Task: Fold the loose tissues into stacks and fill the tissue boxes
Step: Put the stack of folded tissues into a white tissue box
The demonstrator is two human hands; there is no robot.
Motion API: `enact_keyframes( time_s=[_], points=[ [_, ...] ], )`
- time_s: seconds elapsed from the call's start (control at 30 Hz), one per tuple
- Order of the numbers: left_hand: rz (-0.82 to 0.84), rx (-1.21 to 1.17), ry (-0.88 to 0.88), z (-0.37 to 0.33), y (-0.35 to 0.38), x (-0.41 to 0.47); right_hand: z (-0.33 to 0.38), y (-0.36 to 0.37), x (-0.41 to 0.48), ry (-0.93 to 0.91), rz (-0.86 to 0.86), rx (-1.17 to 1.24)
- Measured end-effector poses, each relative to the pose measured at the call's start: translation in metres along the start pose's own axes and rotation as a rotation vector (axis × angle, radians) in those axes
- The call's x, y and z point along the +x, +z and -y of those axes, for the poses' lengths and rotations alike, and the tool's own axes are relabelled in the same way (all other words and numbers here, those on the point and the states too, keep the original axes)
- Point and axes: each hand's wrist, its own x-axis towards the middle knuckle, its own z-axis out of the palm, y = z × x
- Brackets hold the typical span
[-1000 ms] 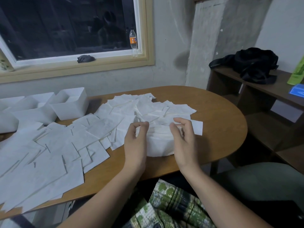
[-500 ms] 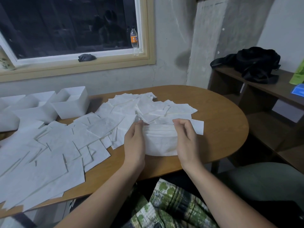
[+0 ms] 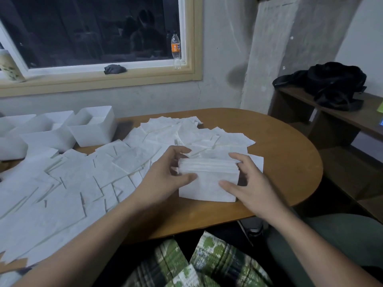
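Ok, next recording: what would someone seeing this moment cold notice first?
First, the stack of tissues, held upright between the left hand and the right hand at the near side of the table. To its left and behind it, loose tissues sprawl over much of the tabletop. White open boxes line the far left edge, under the window.

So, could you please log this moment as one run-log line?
left hand: grips tissue stack, left end | right hand: grips right end | loose tissues: spread on table | boxes: open, far left
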Motion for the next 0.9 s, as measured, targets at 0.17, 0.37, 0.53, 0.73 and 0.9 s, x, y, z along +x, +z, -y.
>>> enact_keyframes(
  time_s=[0.17, 0.37, 0.53, 0.73, 0.9],
  points=[
    [0.039, 0.172, 0.045, -0.002, -0.020, 0.017, 0.009, -0.005, 0.014, -0.032, 0.020, 0.016],
    [0.047, 0.246, 0.071, -0.009, -0.060, 0.031, 0.048, -0.003, 0.053, -0.075, 0.135, 0.040],
    [-0.031, 0.196, -0.010, -0.001, -0.107, 0.038, 0.087, 0.020, 0.104, -0.106, 0.242, 0.063],
    [-0.187, 0.129, -0.127, 0.019, -0.166, 0.037, 0.137, 0.074, 0.177, -0.198, 0.370, 0.043],
    [-0.274, 0.087, -0.247, 0.043, -0.217, 0.036, 0.171, 0.138, 0.244, -0.219, 0.466, 0.046]
  ],
)
